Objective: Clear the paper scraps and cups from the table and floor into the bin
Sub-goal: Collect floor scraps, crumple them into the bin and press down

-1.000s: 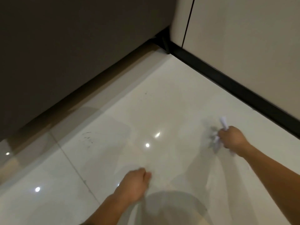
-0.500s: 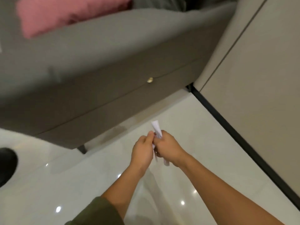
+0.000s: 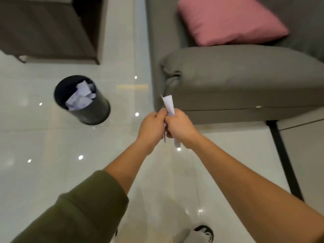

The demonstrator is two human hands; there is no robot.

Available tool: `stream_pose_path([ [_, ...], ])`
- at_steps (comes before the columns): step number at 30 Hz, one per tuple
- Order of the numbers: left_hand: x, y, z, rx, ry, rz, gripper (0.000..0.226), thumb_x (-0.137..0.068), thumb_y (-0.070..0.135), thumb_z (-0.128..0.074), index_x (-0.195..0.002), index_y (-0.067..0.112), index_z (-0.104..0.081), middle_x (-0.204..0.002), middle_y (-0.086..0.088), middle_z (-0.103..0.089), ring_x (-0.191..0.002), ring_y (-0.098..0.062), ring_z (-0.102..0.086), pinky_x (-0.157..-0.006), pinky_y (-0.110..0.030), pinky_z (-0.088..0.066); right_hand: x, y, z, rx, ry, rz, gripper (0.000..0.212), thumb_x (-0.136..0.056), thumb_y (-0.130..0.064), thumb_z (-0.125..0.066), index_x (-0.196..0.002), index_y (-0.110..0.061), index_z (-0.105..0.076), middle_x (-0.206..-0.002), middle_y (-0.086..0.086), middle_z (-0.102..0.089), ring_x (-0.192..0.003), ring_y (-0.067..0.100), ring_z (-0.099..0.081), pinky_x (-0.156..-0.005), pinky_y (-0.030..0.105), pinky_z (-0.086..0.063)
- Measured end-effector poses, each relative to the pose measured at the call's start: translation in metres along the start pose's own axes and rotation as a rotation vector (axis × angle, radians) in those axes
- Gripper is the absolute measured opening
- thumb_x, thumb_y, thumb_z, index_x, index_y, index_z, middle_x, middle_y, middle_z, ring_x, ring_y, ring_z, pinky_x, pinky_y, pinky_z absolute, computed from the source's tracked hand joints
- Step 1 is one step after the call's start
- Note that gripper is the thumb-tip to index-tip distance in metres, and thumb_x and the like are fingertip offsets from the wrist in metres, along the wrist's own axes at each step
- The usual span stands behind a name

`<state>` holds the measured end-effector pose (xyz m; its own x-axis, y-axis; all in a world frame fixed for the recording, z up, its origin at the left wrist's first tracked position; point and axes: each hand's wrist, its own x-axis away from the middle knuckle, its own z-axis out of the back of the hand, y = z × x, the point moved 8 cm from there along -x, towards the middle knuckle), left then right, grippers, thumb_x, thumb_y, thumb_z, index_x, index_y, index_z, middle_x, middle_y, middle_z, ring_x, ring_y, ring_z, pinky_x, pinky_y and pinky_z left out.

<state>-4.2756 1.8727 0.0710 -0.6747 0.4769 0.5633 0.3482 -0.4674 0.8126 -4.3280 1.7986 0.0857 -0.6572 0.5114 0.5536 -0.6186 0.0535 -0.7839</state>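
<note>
**Paper scrap held in both hands, bin off at ten o'clock**

The crumpled white paper scrap (image 3: 168,106) is clamped between the person's two fists, the left hand (image 3: 152,126) and the right hand (image 3: 179,126) pressed knuckle to knuckle, both closed around it. Its long axis runs roughly twelve to six o'clock, a rolled tip poking up above the fingers and loose ends trailing below the right hand.

The round black bin (image 3: 82,99), already holding white paper, stands on the glossy pale tiled floor (image 3: 43,163) at about ten o'clock from the hands, well apart from them. The left hand is the nearer one, so the drop likely calls for a swing leftward and away.

Half a second earlier the hands held the scrap the same way, but the bin was out of view; now the bin, the grey sofa (image 3: 245,76) and its pink square cushion (image 3: 228,21) show.
</note>
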Motion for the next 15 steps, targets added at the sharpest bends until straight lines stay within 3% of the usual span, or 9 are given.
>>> stream_pose_path([
  [4,-0.045,-0.009,0.125,0.002,0.048,0.022,0.032,-0.092,0.033,-0.04,-0.075,0.01,-0.054,-0.063,-0.002,-0.05,-0.059,-0.019,-0.047,-0.056,-0.03,-0.037,-0.049,-0.05,-0.117,-0.019,-0.069,-0.011,0.021,-0.085,-0.003,-0.039,-0.069,-0.012,-0.049,-0.056,0.004,-0.049,-0.049,0.019,-0.043,-0.048,0.028,-0.035],
  [8,-0.092,-0.013,0.231,0.009,0.068,0.013,0.032,-0.096,0.027,-0.036,-0.071,0.016,-0.053,-0.071,-0.008,-0.053,-0.059,-0.018,-0.049,-0.059,-0.031,-0.039,-0.092,-0.099,-0.219,-0.049,-0.122,-0.037,0.022,-0.09,-0.005,-0.039,-0.071,-0.012,-0.048,-0.056,0.003,-0.049,-0.049,0.017,-0.047,-0.047,0.027,-0.039],
  [13,-0.154,-0.012,0.307,0.088,0.119,0.096,0.034,-0.098,0.026,-0.033,-0.077,0.013,-0.056,-0.056,0.0,-0.051,-0.044,-0.006,-0.046,-0.041,-0.016,-0.035,-0.149,-0.147,-0.289,-0.038,-0.182,-0.03,0.032,-0.093,-0.006,-0.035,-0.066,-0.017,-0.048,-0.054,0.0,-0.049,-0.045,0.009,-0.047,-0.045,0.02,-0.041],
  [15,-0.18,-0.008,0.325,0.118,0.143,0.119,0.035,-0.099,0.024,-0.033,-0.074,0.013,-0.056,-0.057,-0.001,-0.052,-0.045,-0.006,-0.049,-0.04,-0.014,-0.038,-0.176,-0.156,-0.304,-0.044,-0.18,-0.053,0.026,-0.094,-0.009,-0.035,-0.072,-0.013,-0.049,-0.058,0.001,-0.05,-0.05,0.01,-0.048,-0.047,0.019,-0.041],
])
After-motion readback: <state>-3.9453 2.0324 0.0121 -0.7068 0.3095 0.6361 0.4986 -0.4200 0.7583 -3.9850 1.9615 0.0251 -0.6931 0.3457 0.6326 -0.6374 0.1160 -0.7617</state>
